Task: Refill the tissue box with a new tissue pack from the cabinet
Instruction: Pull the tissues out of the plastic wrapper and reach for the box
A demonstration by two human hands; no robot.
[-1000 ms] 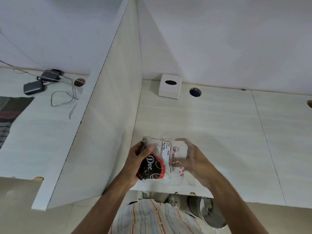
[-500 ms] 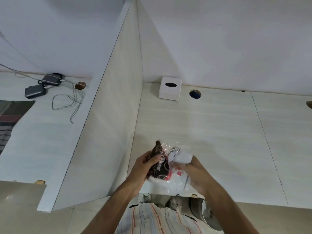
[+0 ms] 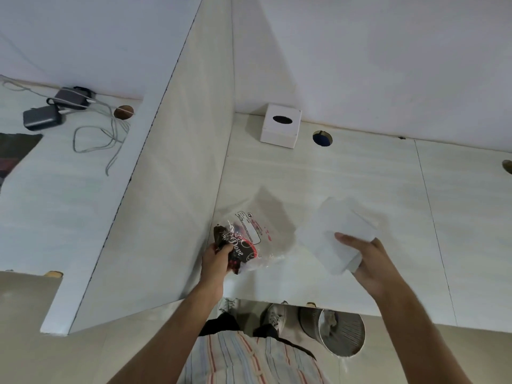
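My right hand (image 3: 371,261) grips a white stack of tissues (image 3: 336,234), held bare above the desk. My left hand (image 3: 216,257) is closed on the emptied plastic wrapper (image 3: 249,234), clear with a dark red and black printed end, hanging over the desk near the divider. The two hands are well apart. A white cube tissue box (image 3: 280,126) with a dark oval slot on top stands at the back of the desk against the wall, far from both hands.
A pale wooden desk (image 3: 346,178) with a round cable hole (image 3: 322,138) behind it. A tall divider panel (image 3: 171,173) walls off the left side, where chargers and cables (image 3: 55,112) lie. A metal waste bin (image 3: 336,332) sits on the floor below the desk edge.
The tissue stack has come out of the wrapper. My right hand moved right with the tissues while my left hand kept the empty wrapper.
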